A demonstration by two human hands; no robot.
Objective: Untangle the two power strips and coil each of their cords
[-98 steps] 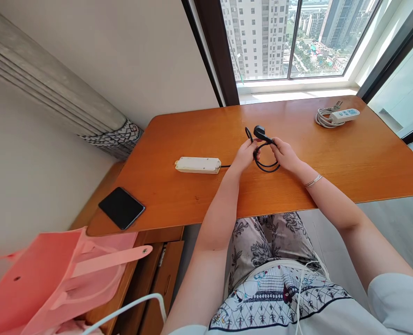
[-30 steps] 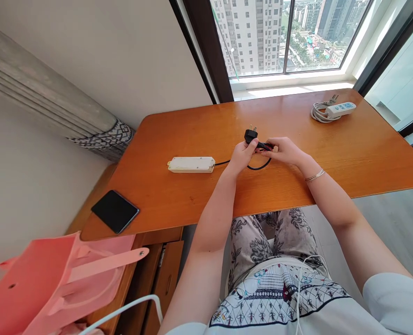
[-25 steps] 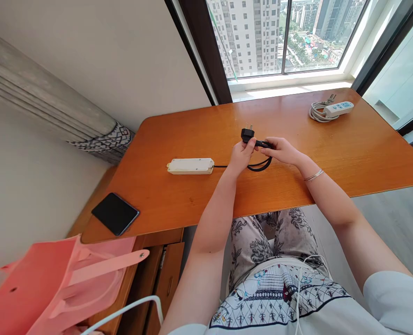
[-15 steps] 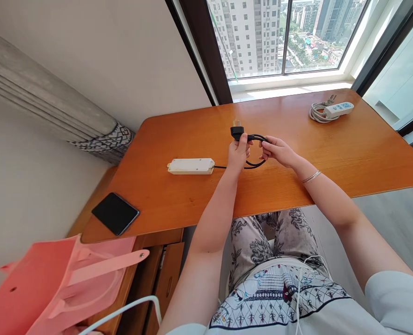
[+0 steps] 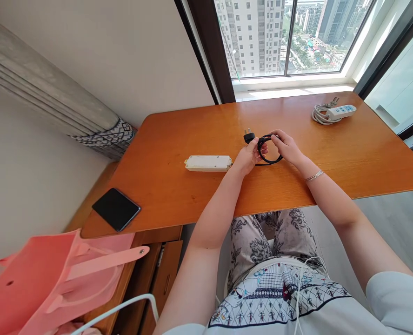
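My left hand (image 5: 250, 156) is closed on a black power cord just below its plug (image 5: 249, 136), whose metal prongs point away from me. A round loop of the black cord (image 5: 272, 162) hangs between my two hands. Fingers of my right hand (image 5: 286, 146) pinch the upper right part of that loop. The white power strip (image 5: 208, 163) on this cord lies face down on the table, left of my left hand. Part of the cord near the strip is hidden behind my left hand.
The wooden table (image 5: 178, 195) also carries a second white power strip (image 5: 341, 111) with its grey cord coiled, at the far right. A black phone or tablet (image 5: 116, 209) lies at the left edge. Beside the table is a pink bag (image 5: 42, 274); a window stands behind.
The power strip has slid right, towards my left hand. The plug has moved right and tilted, and the cord between my hands now forms a rounder loop.
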